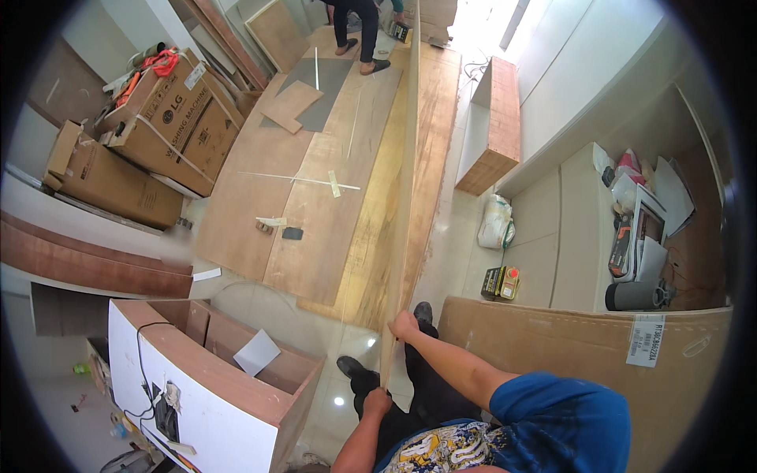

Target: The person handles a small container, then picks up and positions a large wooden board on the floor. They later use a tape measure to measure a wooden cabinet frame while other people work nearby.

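A long plywood sheet (409, 213) stands on edge and runs from between my feet toward the far end of the room. My right hand (404, 325) is closed on the top of its near end. Closer to my body, my left hand (378, 401) is closed on the same end, lower down. Both hands hide part of the sheet's end. On the floor to its left lie wide plywood panels (315, 213), with a notched wooden piece (290, 106) on top. To the right lies a reddish board (435, 118).
Near left stands an open wooden cabinet carcass (296, 378) with a white side. Large cardboard boxes (177, 130) stand at the back left. Right are a wooden box frame (498, 118), a white sack (495, 222), a yellow can (509, 282) and flat cardboard (552, 323). A co-worker (359, 24) stands far ahead.
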The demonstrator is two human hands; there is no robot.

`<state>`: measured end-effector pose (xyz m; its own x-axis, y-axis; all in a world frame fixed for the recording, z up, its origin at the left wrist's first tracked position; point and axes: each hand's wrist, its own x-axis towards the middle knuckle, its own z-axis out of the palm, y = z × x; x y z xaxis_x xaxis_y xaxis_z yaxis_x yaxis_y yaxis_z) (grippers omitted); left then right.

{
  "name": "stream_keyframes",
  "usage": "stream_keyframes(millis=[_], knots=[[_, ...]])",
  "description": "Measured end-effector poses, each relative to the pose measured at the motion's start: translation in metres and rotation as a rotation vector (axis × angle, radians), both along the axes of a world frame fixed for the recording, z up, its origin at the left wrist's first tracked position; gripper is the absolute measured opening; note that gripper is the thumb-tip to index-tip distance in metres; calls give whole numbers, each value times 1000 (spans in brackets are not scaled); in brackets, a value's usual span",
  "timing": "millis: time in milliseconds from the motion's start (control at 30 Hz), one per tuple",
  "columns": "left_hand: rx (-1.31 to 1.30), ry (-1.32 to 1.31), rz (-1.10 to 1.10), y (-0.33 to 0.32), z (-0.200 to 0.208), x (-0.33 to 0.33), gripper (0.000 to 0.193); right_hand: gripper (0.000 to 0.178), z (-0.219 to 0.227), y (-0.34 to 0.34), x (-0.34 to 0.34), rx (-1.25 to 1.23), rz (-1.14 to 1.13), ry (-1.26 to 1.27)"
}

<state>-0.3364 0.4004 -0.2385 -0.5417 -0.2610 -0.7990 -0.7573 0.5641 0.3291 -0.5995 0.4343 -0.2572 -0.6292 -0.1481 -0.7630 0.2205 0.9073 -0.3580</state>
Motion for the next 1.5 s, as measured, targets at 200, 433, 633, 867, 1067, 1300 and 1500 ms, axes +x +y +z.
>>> stream_keyframes(millis=[200,433,633,867,1067,1300,1500], knots=[[-58,-26,68,3,0,-11,30,41,-26,2,2,-22,0,11],[-43,-15,39,-6,-3,-11,28,50,3,-10,-19,-53,-67,-217],[-39,1,53,-9,1,-11,26,66,-46,-15,-40,-107,-163,-18],[2,-34,60,-5,-9,-10,30,66,-61,-27,-95,-69,-252,57],[-29,-24,15,-18,10,-15,25,48,-23,-36,-129,-286,-292,2],[-58,-101,-56,-43,67,-20,31,42,-10,-58,-130,-335,-371,2],[-86,-18,-154,-53,120,-25,30,36,43,-51,-150,-360,-339,9]])
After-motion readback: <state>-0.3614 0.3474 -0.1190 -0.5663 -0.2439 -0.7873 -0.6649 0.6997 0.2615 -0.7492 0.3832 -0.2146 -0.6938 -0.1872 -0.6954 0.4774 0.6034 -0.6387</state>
